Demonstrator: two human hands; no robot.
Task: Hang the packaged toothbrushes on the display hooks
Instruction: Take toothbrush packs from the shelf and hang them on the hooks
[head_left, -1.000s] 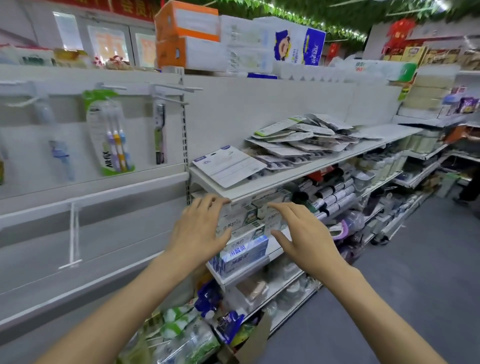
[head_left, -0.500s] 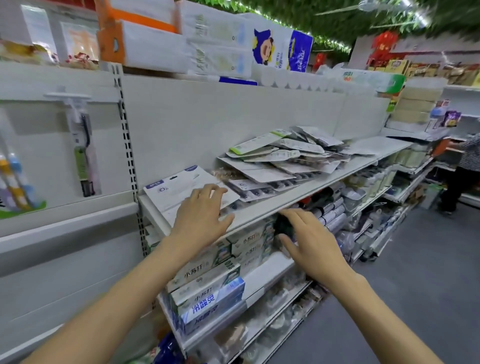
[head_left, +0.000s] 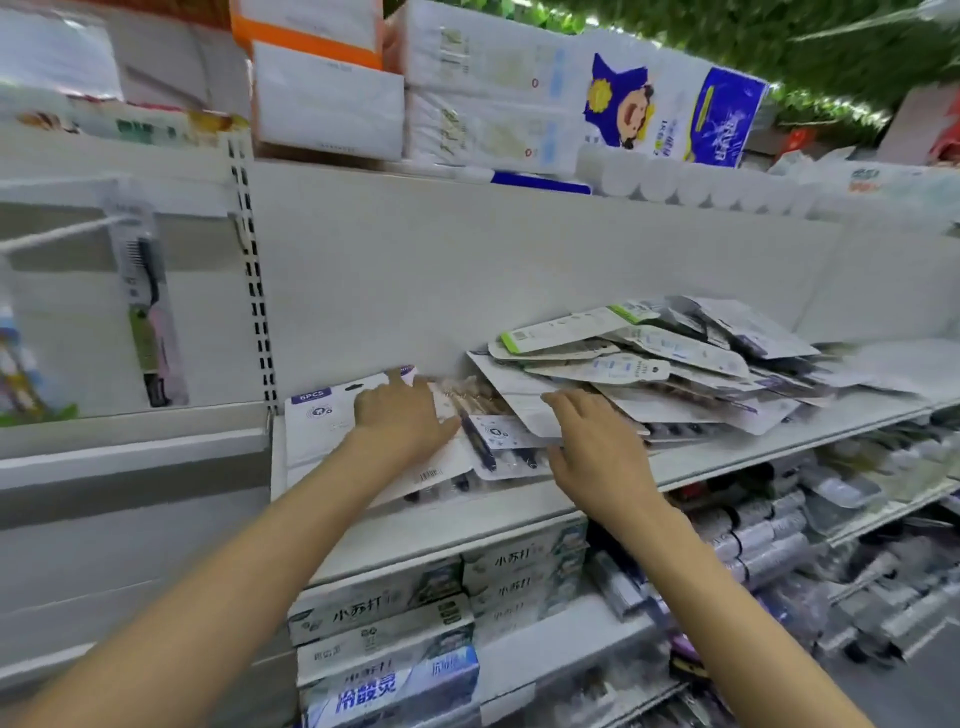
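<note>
A pile of packaged toothbrushes (head_left: 654, 364) lies flat on a white shelf (head_left: 519, 504). At the shelf's left end lies a large white "6PCS" pack (head_left: 322, 431). My left hand (head_left: 400, 421) rests flat on that pack, fingers straight. My right hand (head_left: 597, 441) hovers over the pile's near edge with fingers extended, touching a white pack (head_left: 524, 410). On the panel to the left, one packaged toothbrush (head_left: 148, 322) hangs from a white display hook (head_left: 62, 234). Another hanging pack (head_left: 15, 364) shows at the far left edge.
Boxed toothpaste (head_left: 384, 613) fills the shelf below my hands. Tissue packs and cartons (head_left: 467, 88) sit on the top of the unit. A slotted upright (head_left: 254, 291) divides the hook panel from the shelves. More stocked shelves (head_left: 831, 519) run off to the right.
My view has turned right and moved closer to the shelf. Both hands have risen from the toothpaste shelf's level onto the toothbrush shelf; the left lies on the large white pack, the right reaches the pile.
</note>
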